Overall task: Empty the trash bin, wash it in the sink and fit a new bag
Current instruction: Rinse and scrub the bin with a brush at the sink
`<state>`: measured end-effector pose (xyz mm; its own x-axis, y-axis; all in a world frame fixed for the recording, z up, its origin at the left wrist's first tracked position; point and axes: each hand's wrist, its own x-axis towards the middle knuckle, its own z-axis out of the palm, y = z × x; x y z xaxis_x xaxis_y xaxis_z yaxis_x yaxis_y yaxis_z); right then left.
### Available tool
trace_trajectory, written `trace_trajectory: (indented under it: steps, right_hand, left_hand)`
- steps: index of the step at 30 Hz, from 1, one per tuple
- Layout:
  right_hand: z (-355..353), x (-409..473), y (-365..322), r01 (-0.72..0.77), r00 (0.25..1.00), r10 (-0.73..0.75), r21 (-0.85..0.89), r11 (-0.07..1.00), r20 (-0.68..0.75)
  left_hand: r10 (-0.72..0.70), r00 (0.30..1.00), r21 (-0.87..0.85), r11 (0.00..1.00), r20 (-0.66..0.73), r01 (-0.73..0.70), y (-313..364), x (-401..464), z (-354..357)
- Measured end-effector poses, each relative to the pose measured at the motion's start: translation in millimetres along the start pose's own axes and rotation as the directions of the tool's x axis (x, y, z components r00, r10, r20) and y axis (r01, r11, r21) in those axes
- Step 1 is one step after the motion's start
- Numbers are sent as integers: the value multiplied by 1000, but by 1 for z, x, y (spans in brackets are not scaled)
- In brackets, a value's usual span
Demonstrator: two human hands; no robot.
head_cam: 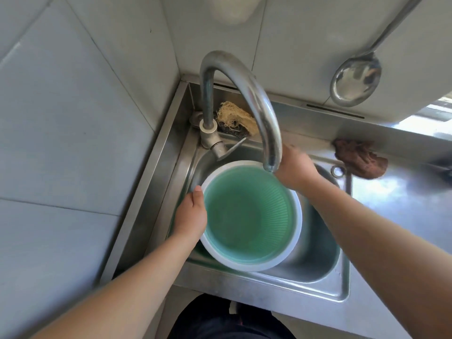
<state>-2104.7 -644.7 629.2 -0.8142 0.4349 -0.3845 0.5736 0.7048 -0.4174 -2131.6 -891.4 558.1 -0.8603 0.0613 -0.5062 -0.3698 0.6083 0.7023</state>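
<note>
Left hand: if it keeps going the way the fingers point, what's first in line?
Likely the sink wall below the faucet base. The left hand points up-frame along the bin rim; depth is unclear.

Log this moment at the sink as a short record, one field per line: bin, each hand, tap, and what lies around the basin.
bin: green trash bin with a white rim, empty, no bag, tilted in the sink
left hand: left hand grips the bin's left rim
right hand: right hand at the bin's far rim, partly behind the spout; grip unclear
tap: faucet arches over the bin; no water stream visible
behind tap: loofah scrubber
counter: brown cloth right of the basin
wall: metal ladle hanging
</note>
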Motion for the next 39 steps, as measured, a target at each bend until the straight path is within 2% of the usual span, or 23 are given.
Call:
trace_trajectory:
  steps: [1, 3, 5, 6, 8, 11, 15, 17, 19, 23, 31, 35, 39]
  right_hand:
    - [8, -15, 13, -61, 996, 63, 30, 998, -62]
    - [33, -54, 49, -216, 967, 236, 176, 960, -100]
    - [56, -87, 66, -355, 923, 385, 365, 861, -13]
    - [66, -97, 70, -408, 897, 439, 478, 777, 53]
    - [84, -115, 73, -464, 861, 482, 634, 619, 159]
    - [95, -127, 74, -445, 823, 558, 732, 516, 108]
    - [78, -131, 76, -392, 736, 677, 798, 459, -28]
    - [64, -132, 82, -363, 718, 693, 815, 452, -64]
    - [48, -128, 85, -348, 714, 697, 828, 440, -71]
    - [20, -114, 82, -336, 703, 712, 885, 324, 7]
    - [16, -112, 57, -286, 807, 589, 903, 321, 47]
    - [24, -129, 69, -285, 800, 600, 895, 343, 24]
    - [15, -136, 87, -299, 760, 649, 871, 389, -28]
  left_hand:
    - [9, 1000, 2, 1000, -9, -9, 1, 0, 0]
    - [18, 999, 7, 1000, -43, -17, 2, -2, 0]
    - [3, 998, -23, 1000, -57, -4, 3, -3, 0]
    - [-19, 999, -53, 998, -47, 16, 5, -3, 0]
    - [-74, 997, -125, 989, -10, 72, 9, -3, 0]
    - [-108, 994, -218, 970, 28, 112, 18, -9, 4]
    - [-129, 991, -206, 969, 47, 136, 35, -26, 17]
    - [-131, 988, -202, 969, 81, 145, 47, -33, 24]
    - [-134, 985, -198, 968, 106, 153, 60, -37, 29]
    - [-143, 981, -218, 961, 131, 169, 78, -39, 27]
    - [-144, 987, -325, 933, 65, 158, 56, -44, -6]
    - [-103, 994, -340, 934, 33, 108, 46, -58, -1]
    - [-63, 998, -301, 951, 30, 69, 49, -69, 15]
